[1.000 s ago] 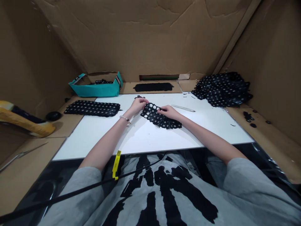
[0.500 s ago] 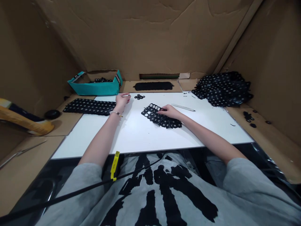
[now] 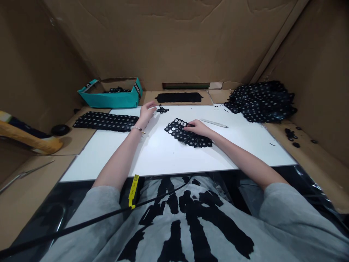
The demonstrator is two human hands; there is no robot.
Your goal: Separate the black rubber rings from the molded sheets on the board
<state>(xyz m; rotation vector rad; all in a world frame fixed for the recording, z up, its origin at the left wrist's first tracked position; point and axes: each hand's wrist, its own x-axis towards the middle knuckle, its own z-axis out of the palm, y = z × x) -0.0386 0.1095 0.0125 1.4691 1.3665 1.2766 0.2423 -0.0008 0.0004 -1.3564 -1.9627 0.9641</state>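
Note:
My right hand (image 3: 198,128) pinches the upper edge of a black sheet with rows of round holes (image 3: 188,135), which lies bunched on the white board (image 3: 174,160). White shows through its larger holes on the left. My left hand (image 3: 147,112) reaches to the back of the board with its fingers apart. Just past its fingertips is a tiny dark piece (image 3: 160,105), beside a small cluster of black rings (image 3: 163,110). Under my left wrist, the end of a flat black perforated strip (image 3: 106,121) is partly covered.
A teal box (image 3: 109,100) holding black rings stands at back left. A white pen-like tool (image 3: 214,123) lies right of centre. Black perforated sheets (image 3: 260,102) are heaped at back right. Tweezers (image 3: 32,171) and a yellow tube-like object (image 3: 32,134) are at left. Cardboard walls (image 3: 152,43) surround the board.
My left hand has moved right and slightly away, closer to the ring cluster. A tiny dark piece now shows beyond its fingertips. My right hand stays on the perforated sheet.

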